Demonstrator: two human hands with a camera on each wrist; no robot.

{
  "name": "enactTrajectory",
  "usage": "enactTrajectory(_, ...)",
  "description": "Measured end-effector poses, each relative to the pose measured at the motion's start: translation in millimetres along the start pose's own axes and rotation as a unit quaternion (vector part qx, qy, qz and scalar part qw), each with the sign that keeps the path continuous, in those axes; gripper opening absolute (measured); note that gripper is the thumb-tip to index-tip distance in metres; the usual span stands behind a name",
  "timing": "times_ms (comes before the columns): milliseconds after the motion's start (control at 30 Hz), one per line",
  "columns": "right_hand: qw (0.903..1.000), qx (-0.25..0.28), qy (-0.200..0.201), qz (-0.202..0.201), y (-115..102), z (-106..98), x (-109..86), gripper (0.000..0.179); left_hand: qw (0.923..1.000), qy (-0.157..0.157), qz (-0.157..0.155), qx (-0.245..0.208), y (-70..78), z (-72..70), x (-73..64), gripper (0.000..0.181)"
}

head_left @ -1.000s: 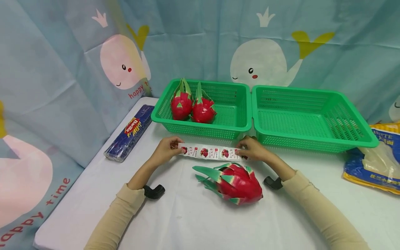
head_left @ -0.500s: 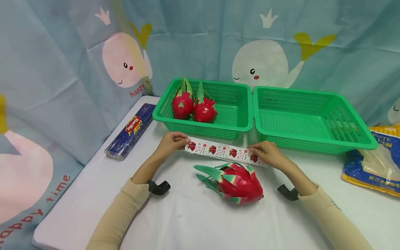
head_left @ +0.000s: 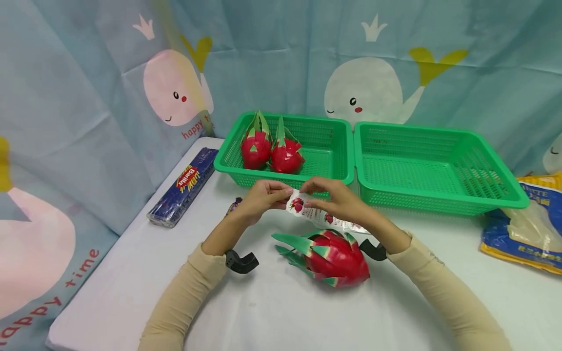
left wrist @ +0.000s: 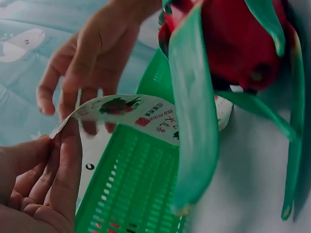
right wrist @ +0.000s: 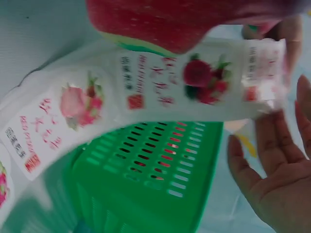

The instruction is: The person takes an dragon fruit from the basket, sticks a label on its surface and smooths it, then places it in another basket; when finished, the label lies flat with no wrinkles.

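Observation:
A white strip of dragon fruit stickers (head_left: 297,204) has its left end pinched between my left hand's (head_left: 265,199) thumb and fingers. From there it curves down to the right, passing behind my right wrist. My right hand (right wrist: 279,177) is beside that raised end, fingers spread and bent, with no grip on the strip in the right wrist view. In the left wrist view its fingers hang just behind the strip (left wrist: 121,108). In front of both hands a red dragon fruit (head_left: 338,261) with green leaf tips lies on its side on the white table.
Behind the hands, a green basket (head_left: 281,179) contains two dragon fruits (head_left: 256,150). A second green basket (head_left: 443,204) adjoins it on the right. A blue spaghetti pack (head_left: 182,187) lies at left, a blue-yellow pasta bag (head_left: 527,234) at right. A small purple-patterned object (head_left: 234,204) shows behind my left forearm.
My right hand has let go of the strip's right end and moved left to the other end. My left hand has moved right with its end, and the formerly taut strip now bends.

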State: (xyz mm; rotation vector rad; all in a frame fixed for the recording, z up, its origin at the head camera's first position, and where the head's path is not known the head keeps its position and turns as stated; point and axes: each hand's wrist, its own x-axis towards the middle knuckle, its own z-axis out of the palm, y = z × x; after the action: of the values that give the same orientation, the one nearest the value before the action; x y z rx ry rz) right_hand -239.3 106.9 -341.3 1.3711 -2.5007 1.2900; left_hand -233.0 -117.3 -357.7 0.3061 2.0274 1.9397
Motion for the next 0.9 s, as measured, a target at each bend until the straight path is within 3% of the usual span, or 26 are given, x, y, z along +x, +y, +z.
enactTrajectory(133, 0.9999, 0.006, 0.002, -0.01, 3.9, 0.8, 0.5, 0.025, 0.9991, -0.039, -0.002, -0.017, 0.9, 3.9, 0.4, 0.029)
enactTrajectory(333, 0.9965, 0.036, 0.027, -0.07, 9.4, 1.2, -0.3, 0.024, 0.9967, -0.065, -0.02, -0.045, 2.3, 6.7, 2.3, 0.021)
enactTrajectory(700, 0.983, 0.033, 0.075, -0.164, 15.6, 1.8, -2.9, 0.025, 0.9916, -0.084, -0.031, -0.094, 0.8, 10.1, 5.1, 0.019)
enactTrajectory(800, 0.9809, 0.023, 0.085, -0.173, 17.1, 2.5, -3.6, 0.023, 0.992, -0.079, -0.029, -0.094, -0.6, 9.7, 6.0, 0.018)
enactTrajectory(900, 0.981, 0.013, 0.099, -0.166, 17.9, 3.8, -4.3, 0.02, 0.9951, -0.054, -0.027, -0.078, -2.7, 8.6, 8.0, 0.016)
